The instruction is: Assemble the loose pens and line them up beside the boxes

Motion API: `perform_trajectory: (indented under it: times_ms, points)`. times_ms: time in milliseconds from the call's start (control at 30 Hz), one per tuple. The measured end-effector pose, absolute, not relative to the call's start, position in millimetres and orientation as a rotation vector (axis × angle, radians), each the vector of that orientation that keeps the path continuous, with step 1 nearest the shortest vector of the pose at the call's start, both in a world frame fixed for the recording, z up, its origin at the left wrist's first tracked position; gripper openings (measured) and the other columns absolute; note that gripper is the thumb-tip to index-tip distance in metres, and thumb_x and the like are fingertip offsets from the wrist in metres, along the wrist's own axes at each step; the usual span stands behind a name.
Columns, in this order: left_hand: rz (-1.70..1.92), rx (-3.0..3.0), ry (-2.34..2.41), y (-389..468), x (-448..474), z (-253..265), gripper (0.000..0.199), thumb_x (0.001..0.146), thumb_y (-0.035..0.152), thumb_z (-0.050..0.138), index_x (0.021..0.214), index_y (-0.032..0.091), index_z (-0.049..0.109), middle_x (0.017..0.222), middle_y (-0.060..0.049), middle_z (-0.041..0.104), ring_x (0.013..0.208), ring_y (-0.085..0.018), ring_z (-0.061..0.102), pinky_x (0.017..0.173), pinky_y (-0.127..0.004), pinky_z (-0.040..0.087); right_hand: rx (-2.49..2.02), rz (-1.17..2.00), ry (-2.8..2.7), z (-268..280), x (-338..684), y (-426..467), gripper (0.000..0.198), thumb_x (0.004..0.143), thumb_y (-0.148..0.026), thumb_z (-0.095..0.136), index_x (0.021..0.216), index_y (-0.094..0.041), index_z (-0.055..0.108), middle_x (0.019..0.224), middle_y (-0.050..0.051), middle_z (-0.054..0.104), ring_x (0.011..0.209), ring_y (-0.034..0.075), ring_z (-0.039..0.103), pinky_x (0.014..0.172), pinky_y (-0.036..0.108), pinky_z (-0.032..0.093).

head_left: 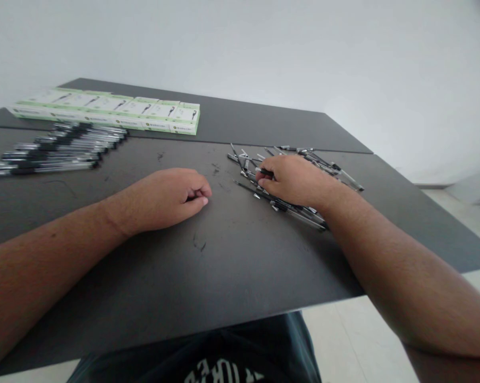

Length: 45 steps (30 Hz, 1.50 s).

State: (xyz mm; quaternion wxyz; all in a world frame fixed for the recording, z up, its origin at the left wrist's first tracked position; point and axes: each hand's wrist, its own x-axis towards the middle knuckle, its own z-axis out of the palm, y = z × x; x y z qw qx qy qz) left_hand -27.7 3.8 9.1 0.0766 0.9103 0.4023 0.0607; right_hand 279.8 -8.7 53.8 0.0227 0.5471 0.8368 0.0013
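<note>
My left hand rests on the dark table with its fingers curled inward and the thumb against them. A dark spot shows between the fingers, and whether it is an object or shadow I cannot make out. Over on the right, my right hand is closed above a loose pile of pen parts. Between its thumb and fingers is a pen, of which only a short black piece with a clear end shows. Thin refills, clear barrels and black caps lie in the pile around and under this hand.
Many assembled black-and-clear pens lie in a row at the left. Behind them stand several white and green boxes side by side. The table has dark scuff marks, and a seam crosses it before the wall.
</note>
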Motion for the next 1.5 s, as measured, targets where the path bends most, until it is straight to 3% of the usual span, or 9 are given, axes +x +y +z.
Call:
perform_trajectory:
  times_ms: [167, 367, 1500]
  points:
    - [0.21, 2.727, 1.194, 4.5, -28.0, 7.2, 0.039, 0.097, 0.047, 0.052, 0.109, 0.026, 0.082, 0.102, -0.008, 0.083, 0.096, -0.029, 0.077, 0.09, -0.041, 0.057, 1.729, 0.007, 2.546, 48.3, 261.7, -14.9, 0.024, 0.109, -0.037, 0.064, 0.114, -0.022, 0.083, 0.113, 0.013, 0.087, 0.098, 0.03, 0.077, 0.081, 0.037, 0.047]
    - [0.227, 2.736, 1.174, 4.3, -26.6, 7.2, 0.037, 0.097, 0.045, 0.051, 0.107, 0.025, 0.08, 0.103, -0.009, 0.082, 0.097, -0.029, 0.076, 0.093, -0.041, 0.056, 1.716, 0.023, 2.566, 34.9, 248.1, -14.8, 0.027, 0.109, -0.038, 0.064, 0.114, -0.02, 0.083, 0.126, 0.018, 0.086, 0.111, 0.033, 0.079, 0.088, 0.04, 0.054]
    - [0.272, 2.748, 1.167, 5.5, -26.3, 4.7, 0.037, 0.097, 0.044, 0.051, 0.109, 0.024, 0.079, 0.1, -0.008, 0.081, 0.093, -0.028, 0.074, 0.085, -0.041, 0.053, 1.742, 0.117, 2.551, 19.3, 239.8, -8.0, 0.033, 0.11, -0.033, 0.059, 0.115, -0.015, 0.086, 0.119, 0.021, 0.087, 0.11, 0.036, 0.082, 0.088, 0.042, 0.058]
